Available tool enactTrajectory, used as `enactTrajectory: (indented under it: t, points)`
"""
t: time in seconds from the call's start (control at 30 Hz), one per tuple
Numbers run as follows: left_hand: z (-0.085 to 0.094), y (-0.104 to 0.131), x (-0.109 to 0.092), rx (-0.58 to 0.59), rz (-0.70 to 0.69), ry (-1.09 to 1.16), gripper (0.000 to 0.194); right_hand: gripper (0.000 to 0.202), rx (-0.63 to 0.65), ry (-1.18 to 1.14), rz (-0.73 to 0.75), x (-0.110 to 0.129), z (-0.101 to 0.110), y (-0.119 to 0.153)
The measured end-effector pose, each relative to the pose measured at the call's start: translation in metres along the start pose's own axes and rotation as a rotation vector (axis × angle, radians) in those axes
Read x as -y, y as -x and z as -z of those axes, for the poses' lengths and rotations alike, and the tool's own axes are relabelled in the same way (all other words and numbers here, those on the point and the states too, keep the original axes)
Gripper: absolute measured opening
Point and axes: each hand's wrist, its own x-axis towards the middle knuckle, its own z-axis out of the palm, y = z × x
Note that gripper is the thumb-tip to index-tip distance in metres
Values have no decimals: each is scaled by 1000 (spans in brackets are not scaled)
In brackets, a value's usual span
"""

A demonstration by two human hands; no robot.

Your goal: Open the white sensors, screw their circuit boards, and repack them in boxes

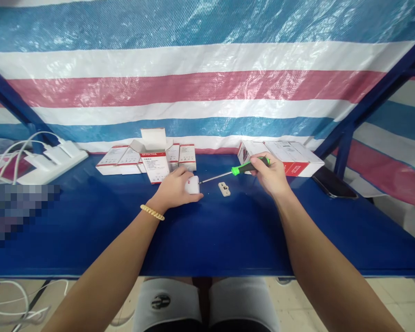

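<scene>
My left hand is closed around a small white detector just above the blue table. In my right hand is a screwdriver with a green and black handle, held nearly level. Its metal shaft points left, and the tip meets the right edge of the detector; whether it sits in a screw is too small to tell. Between the hands a small cream-coloured bracket lies on the table. Behind my left hand stands an open white and red detector box, its flaps raised.
More small detector boxes lie behind at the left. Larger white and red boxes sit at the back right, near a dark phone. A white power strip with plugs and cables is at far left. Striped sheeting hangs behind the table.
</scene>
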Motion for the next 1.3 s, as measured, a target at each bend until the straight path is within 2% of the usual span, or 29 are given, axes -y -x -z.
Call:
enactTrajectory:
  t: [0.1, 0.2, 0.3, 0.43, 0.57, 0.63, 0.73, 0.8, 0.97, 1.07, 1.3]
  points:
    - [0, 0, 1, -49, 11, 25, 51, 36, 78, -91, -4, -4, 3, 0]
    - [0, -2, 1, -137, 97, 68, 52, 34, 138, -57, -21, -7, 5, 1]
    - [0, -3, 0, -123, 158, 57, 54, 26, 90, 1, 33, -7, 3, 2]
    - [-3, -2, -2, -35, 135, -32, 60, 22, 42, -9, 77, -2, -2, 4]
    - [-4, -2, -2, -20, 126, -70, 62, 45, 44, -128, 66, 5, -6, 7]
    - [-4, -2, -1, -26, 125, -65, 63, 50, 56, -181, 31, 8, -9, 8]
    - [-4, -2, 0, -29, 118, -54, 66, 32, 30, -199, -30, 10, -13, 7]
    - [-4, -2, 0, -35, 107, -47, 66, 26, -14, -169, -60, 10, -15, 7]
    - [-4, -2, 4, -42, 58, -35, 65, 44, -66, 87, -100, 7, -14, 5]
    - [-4, -1, 6, -17, 35, -42, 64, 47, -95, 197, -84, 6, -14, 5]
    - [-1, -1, 9, -58, 44, 20, 65, 39, -78, 87, -33, -3, -14, 5]
